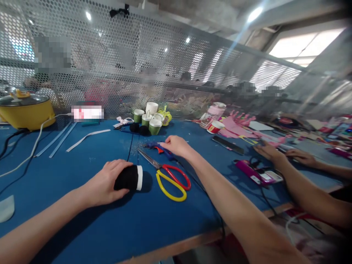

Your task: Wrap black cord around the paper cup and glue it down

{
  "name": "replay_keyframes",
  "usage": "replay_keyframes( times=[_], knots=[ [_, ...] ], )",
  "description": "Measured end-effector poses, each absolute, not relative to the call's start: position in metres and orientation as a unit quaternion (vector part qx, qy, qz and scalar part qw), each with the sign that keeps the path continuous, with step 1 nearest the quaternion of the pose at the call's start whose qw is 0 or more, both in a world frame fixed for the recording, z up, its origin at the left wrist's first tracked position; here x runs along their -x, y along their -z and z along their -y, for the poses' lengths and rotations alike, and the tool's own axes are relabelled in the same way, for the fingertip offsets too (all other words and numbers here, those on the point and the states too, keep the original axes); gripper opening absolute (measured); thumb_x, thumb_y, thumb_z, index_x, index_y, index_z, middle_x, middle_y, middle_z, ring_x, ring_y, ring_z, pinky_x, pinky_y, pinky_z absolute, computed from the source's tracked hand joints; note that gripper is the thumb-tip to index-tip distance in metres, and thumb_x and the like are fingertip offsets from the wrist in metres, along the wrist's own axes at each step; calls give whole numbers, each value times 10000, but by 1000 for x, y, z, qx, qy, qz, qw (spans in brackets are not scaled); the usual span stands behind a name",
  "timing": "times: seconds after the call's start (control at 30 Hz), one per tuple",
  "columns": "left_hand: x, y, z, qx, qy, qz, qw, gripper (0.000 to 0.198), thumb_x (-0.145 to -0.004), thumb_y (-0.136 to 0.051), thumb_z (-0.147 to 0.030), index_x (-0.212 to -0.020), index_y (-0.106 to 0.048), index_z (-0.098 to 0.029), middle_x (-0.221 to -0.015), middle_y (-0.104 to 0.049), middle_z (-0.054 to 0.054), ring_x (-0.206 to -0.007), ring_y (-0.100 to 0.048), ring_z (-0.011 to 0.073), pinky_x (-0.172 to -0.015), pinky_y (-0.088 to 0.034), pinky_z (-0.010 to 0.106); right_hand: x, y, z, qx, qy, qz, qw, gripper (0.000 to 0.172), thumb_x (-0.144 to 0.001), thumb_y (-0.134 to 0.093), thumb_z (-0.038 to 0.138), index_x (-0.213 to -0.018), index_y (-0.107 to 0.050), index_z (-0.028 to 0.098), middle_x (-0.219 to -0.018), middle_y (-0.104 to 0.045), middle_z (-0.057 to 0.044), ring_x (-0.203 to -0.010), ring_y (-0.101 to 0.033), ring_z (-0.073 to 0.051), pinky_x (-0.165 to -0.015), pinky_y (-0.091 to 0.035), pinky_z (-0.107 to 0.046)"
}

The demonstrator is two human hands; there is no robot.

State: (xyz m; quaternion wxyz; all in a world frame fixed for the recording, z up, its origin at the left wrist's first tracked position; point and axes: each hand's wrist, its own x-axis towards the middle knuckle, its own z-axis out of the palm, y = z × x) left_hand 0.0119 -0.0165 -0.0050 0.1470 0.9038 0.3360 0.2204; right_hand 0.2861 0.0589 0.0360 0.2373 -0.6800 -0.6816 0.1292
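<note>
Where blue tabletop [46, 183] spreads at near left, the left hand [108, 179] grips a black cylinder [127, 178]; rightward lie scissors [158, 167]; the right hand [176, 146] touches a blue tool [168, 154], grip unclear, between perforated far screen [129, 55] and wooden near edge [176, 247].

Craft workshop: shared blue worktable [104, 227], scissors [157, 166], pale strips [63, 140].
</note>
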Motion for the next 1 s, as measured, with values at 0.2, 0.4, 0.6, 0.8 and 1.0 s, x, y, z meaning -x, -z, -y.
replay_keyframes(
  times=[0.2, 0.4, 0.6, 0.8, 1.0],
  knots=[
    [-8, 5, 15, -906, -203, -336, 157, 578, -701, -566, -215, -1237, -349, -197, -1243, -462, 118, -1145, -443, 277, -947, -388, 425, -291, -5, -60, 693, -127, 682, 195, 163, -576, -618, 62, -506, -529, 179, -531, -575, -16, -549, -539, -151, -530, -393, -257],
    [-4, 2, 9, -910, -210, -333, 129, 522, -723, -553, -220, -1214, -378, -197, -1212, -486, 121, -1127, -451, 272, -938, -389, 419, -289, -12, -50, 695, -162, 662, 230, 165, -646, -549, 48, -762, -575, 163, -692, -640, -67, -659, -594, -190, -596, -440, -295],
    [0, -4, 3, -912, -199, -351, 70, 490, -715, -539, -201, -1187, -412, -169, -1193, -511, 134, -1094, -472, 290, -914, -366, 443, -278, -42, -16, 601, -344, 665, 281, 173, -680, -548, 144, -851, -557, 162, -736, -639, -26, -596, -586, -135, -539, -467, -256],
    [4, -4, 0, -910, -186, -365, 69, 494, -723, -578, -235, -1187, -419, -168, -1192, -519, 124, -1077, -493, 279, -895, -380, 410, -262, -55, 14, 491, -527, 635, 278, 119, -682, -621, 205, -769, -566, 145, -651, -611, -13, -539, -555, -100, -495, -451, -222],
    [8, -3, -2, -907, -178, -372, 90, 529, -699, -625, -216, -1189, -425, -207, -1224, -511, 99, -1123, -470, 274, -936, -365, 408, -257, -52, 22, 452, -521, 655, 309, 171, -733, -617, 282, -845, -624, 152, -546, -561, 21, -466, -506, -82, -443, -426, -208]
  ],
)
